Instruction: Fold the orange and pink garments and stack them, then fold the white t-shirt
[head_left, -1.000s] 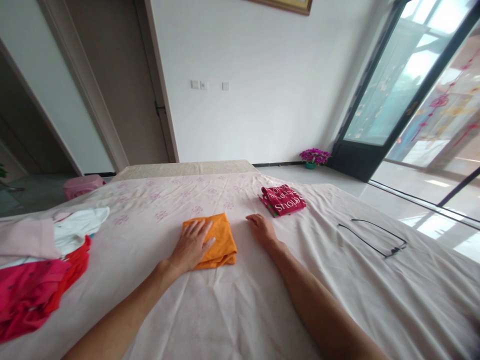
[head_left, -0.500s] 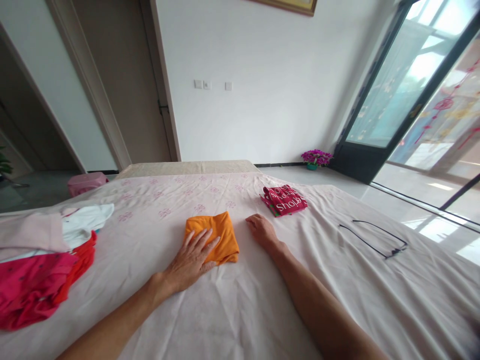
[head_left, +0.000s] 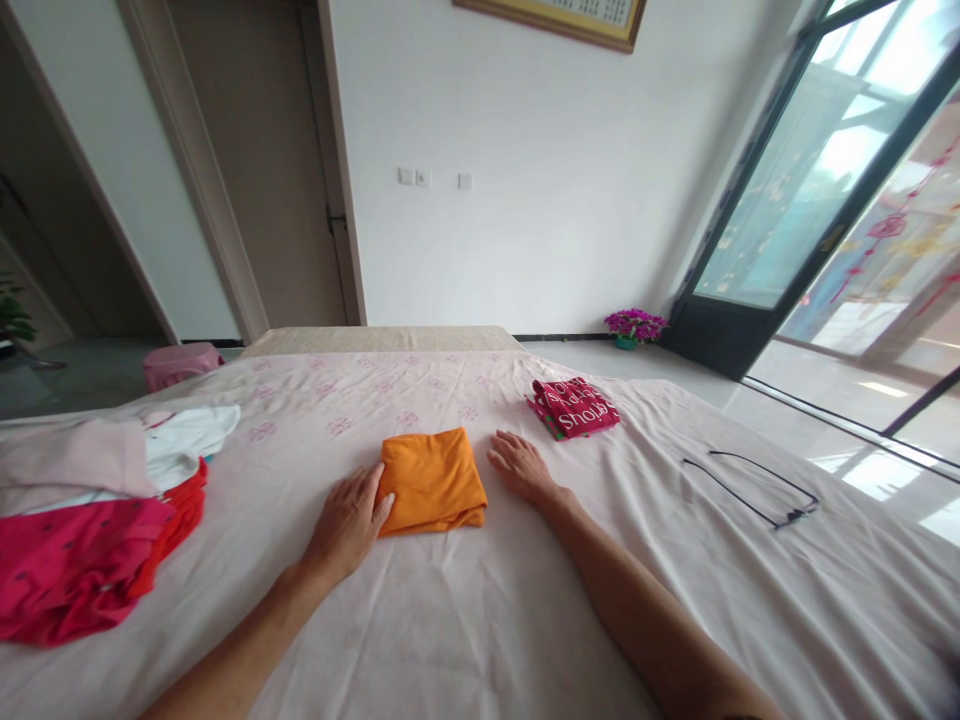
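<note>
Pink bed sheet (head_left: 450, 620) being seen across lower frame. Folded orange cloth (head_left: 431, 480) being kept at centre. Left hand (head_left: 346, 525) open, flat, fingertips touching its left edge; right hand (head_left: 523, 468) open, just beside right edge; nothing being gripped. Cloth judged soft, light, limp: both side edges best being taken.

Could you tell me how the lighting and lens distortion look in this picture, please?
Head view: daylight blows out the glass door; the wide lens slants the doorframe at left; orange cloth, left hand and right hand are sharp, with only soft shadows.
</note>
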